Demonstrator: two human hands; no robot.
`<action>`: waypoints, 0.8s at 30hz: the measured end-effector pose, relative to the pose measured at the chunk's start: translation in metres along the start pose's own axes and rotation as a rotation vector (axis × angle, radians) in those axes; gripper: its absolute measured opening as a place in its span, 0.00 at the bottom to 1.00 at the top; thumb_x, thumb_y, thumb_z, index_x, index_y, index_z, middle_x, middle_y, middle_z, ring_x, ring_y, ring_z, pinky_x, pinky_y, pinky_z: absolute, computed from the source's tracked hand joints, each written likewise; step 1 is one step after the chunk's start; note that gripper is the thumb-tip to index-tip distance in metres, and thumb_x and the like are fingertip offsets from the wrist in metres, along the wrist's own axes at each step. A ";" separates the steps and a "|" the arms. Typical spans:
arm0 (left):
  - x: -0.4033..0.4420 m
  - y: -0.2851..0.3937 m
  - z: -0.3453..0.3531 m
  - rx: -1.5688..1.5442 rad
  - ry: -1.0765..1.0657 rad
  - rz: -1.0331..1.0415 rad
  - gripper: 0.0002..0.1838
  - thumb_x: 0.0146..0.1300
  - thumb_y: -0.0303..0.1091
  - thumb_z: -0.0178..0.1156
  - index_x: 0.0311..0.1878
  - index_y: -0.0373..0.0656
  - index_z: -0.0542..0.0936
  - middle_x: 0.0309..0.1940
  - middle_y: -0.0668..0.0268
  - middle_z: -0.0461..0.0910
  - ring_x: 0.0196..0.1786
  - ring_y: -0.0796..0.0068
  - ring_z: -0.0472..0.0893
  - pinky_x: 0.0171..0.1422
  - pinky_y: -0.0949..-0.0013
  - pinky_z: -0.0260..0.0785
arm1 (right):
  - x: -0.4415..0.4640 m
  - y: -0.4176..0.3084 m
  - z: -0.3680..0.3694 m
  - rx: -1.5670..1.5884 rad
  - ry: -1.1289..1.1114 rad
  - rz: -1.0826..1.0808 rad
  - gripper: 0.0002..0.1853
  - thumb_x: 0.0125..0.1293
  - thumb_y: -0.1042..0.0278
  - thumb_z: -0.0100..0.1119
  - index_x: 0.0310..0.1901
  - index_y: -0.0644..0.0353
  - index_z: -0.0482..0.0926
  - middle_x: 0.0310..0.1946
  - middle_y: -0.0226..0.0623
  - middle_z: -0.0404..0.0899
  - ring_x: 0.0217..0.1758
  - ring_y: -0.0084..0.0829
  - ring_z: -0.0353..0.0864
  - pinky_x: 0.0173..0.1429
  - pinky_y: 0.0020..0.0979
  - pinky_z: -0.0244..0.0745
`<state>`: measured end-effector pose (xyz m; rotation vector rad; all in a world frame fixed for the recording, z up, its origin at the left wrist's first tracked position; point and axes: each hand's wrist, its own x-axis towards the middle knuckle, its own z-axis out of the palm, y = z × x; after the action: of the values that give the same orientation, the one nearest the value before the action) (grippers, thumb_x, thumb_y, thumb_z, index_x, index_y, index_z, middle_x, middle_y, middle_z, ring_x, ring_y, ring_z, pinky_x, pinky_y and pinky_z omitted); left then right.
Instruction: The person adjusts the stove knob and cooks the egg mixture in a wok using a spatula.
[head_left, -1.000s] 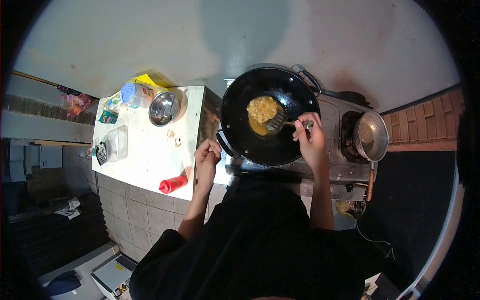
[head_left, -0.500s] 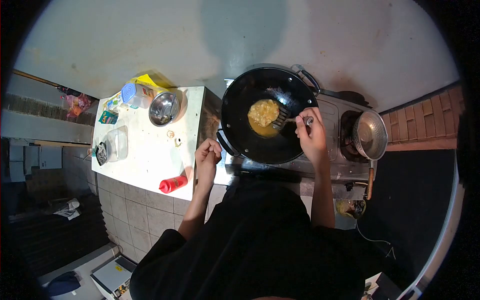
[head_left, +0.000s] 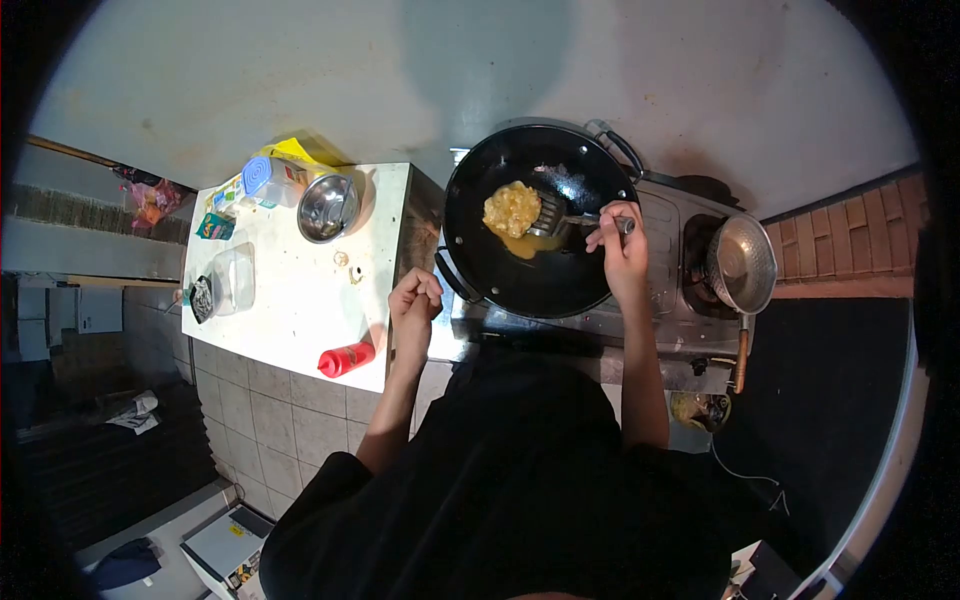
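A black wok (head_left: 540, 285) stands on the stove, with a yellowish lump of food (head_left: 512, 209) in it and some brownish liquid beside the lump. My right hand (head_left: 622, 245) grips the handle of a slotted spatula (head_left: 550, 216) over the wok's right side. The spatula's head touches the right edge of the food. My left hand (head_left: 414, 300) is held with curled fingers just left of the wok's left handle; whether anything is in it is too small to make out.
On the white table (head_left: 285, 290) are a metal bowl (head_left: 328, 208), a red bottle (head_left: 346, 360), a clear container (head_left: 235, 278) and a blue-lidded jar (head_left: 272, 182). A hammered metal pan (head_left: 742, 264) with a wooden handle sits on the stove's right side.
The spatula has moved left against the food, and the lump has shifted left in the wok. My left hand has stayed nearly still.
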<state>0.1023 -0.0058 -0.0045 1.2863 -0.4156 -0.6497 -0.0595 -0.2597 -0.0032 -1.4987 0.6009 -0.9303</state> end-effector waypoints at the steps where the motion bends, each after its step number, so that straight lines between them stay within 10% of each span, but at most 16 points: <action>1: 0.000 0.000 0.000 0.000 0.000 -0.002 0.14 0.56 0.14 0.38 0.32 0.40 0.74 0.19 0.77 0.63 0.20 0.90 0.56 0.25 0.80 0.44 | 0.000 -0.004 -0.001 -0.053 -0.016 -0.013 0.06 0.75 0.74 0.50 0.39 0.67 0.71 0.41 0.35 0.68 0.30 0.21 0.76 0.34 0.23 0.74; 14: -0.001 -0.004 -0.001 -0.009 0.011 -0.014 0.15 0.56 0.13 0.38 0.33 0.40 0.74 0.20 0.76 0.64 0.21 0.90 0.58 0.25 0.80 0.45 | 0.018 -0.068 -0.017 -0.608 -0.152 -0.319 0.06 0.71 0.72 0.55 0.38 0.66 0.72 0.37 0.42 0.68 0.35 0.37 0.71 0.41 0.32 0.68; 24: -0.001 0.005 0.003 0.012 -0.011 -0.061 0.11 0.57 0.16 0.42 0.32 0.42 0.73 0.22 0.76 0.65 0.23 0.88 0.61 0.27 0.80 0.46 | 0.027 -0.111 -0.013 -0.659 -0.189 -0.125 0.07 0.70 0.72 0.56 0.38 0.67 0.72 0.33 0.44 0.68 0.32 0.42 0.70 0.39 0.35 0.66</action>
<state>0.1007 -0.0072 0.0014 1.3112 -0.3910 -0.7070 -0.0716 -0.2721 0.1106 -2.2063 0.7195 -0.6985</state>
